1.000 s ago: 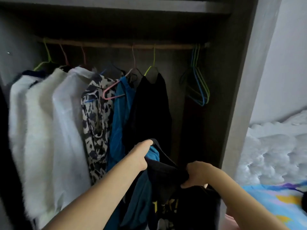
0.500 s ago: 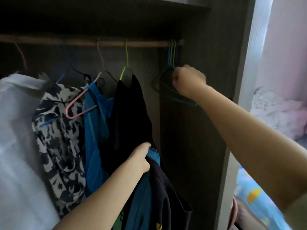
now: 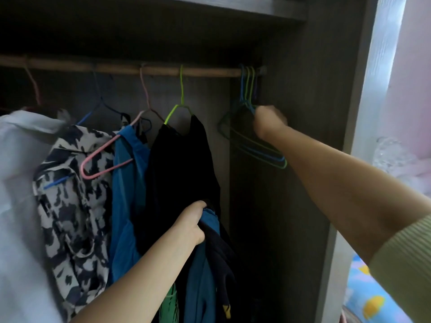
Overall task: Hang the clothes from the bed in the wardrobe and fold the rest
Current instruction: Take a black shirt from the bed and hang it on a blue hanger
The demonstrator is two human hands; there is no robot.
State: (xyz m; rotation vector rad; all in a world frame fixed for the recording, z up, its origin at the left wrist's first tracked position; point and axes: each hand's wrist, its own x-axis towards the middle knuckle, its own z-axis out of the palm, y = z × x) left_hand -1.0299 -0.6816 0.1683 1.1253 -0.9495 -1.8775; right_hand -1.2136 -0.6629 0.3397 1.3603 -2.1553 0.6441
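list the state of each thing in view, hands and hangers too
left hand: grips bundle of dark and blue clothes
right hand: closed on empty blue and green wire hangers
black garment: hung on green hanger
wooden rail: carries all hangers

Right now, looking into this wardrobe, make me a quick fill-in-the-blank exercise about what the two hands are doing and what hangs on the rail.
1. The right hand reaches the bunch of empty ____ at the right end of the rail.
2. The left hand has its grip on a bundle of dark and ____ clothes.
3. The black garment hangs from a ____ hanger.
4. The pink hanger carries a ____ garment.

Missing words: hangers; blue; green; blue
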